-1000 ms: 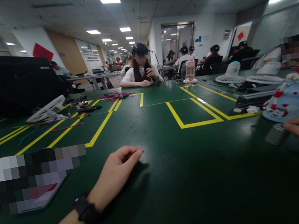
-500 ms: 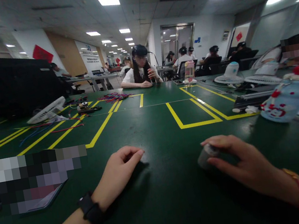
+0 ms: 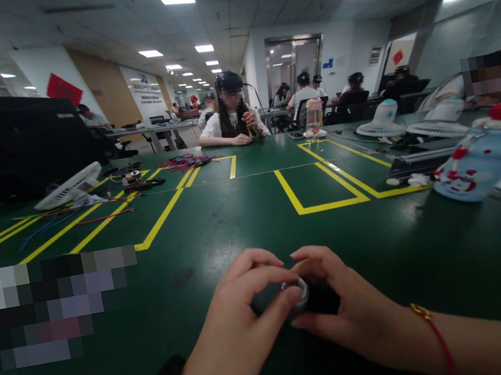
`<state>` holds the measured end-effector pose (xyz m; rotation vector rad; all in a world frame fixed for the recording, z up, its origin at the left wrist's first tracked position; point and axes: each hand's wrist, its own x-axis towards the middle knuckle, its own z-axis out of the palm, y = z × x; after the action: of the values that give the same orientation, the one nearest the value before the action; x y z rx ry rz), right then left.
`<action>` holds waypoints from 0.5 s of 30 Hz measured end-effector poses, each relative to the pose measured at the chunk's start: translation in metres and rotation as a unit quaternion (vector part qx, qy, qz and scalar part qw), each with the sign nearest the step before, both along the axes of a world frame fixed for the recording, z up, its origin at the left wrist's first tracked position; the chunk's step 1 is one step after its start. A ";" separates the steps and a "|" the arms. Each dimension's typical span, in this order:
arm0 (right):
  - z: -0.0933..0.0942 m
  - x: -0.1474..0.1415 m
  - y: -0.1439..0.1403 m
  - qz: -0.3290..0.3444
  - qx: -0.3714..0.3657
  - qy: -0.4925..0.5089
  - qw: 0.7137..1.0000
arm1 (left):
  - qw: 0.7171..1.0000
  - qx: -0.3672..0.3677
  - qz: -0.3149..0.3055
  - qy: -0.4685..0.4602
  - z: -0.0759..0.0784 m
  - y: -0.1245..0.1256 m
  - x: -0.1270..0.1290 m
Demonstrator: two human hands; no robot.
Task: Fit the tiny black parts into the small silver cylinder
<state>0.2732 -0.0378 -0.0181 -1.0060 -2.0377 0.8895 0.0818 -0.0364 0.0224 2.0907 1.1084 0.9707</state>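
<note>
A small grey cylinder (image 3: 302, 294) with a shiny, ring-like top edge is between my two hands, just above or on the green table (image 3: 216, 213); whether it touches the surface I cannot tell. The thumb and forefinger of my left hand (image 3: 246, 304) close at its top. From the other side, my right hand (image 3: 352, 299) curves its thumb and fingers around it. Much of the cylinder's body is hidden behind the fingers.
Yellow tape lines (image 3: 336, 205) mark the table. A light blue bottle (image 3: 474, 167) with a red top stands at right, near white fans (image 3: 380, 126). Wires (image 3: 188, 161) and another fan (image 3: 69, 187) lie at left. A person (image 3: 232, 113) sits opposite.
My right hand has brought the grey cylinder left toward the middle. My left hand, holding nothing visible before, has moved right and taken hold of its top.
</note>
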 end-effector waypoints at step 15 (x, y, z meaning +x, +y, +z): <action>0.011 0.015 -0.002 -0.042 0.103 -0.086 0.990 | 0.986 -0.042 -0.008 0.159 -0.033 0.020 -0.025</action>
<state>0.2878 -0.0401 -0.0071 -1.0747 -2.1612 0.5498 0.0564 -0.0161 -0.0106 2.2318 1.2612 0.5821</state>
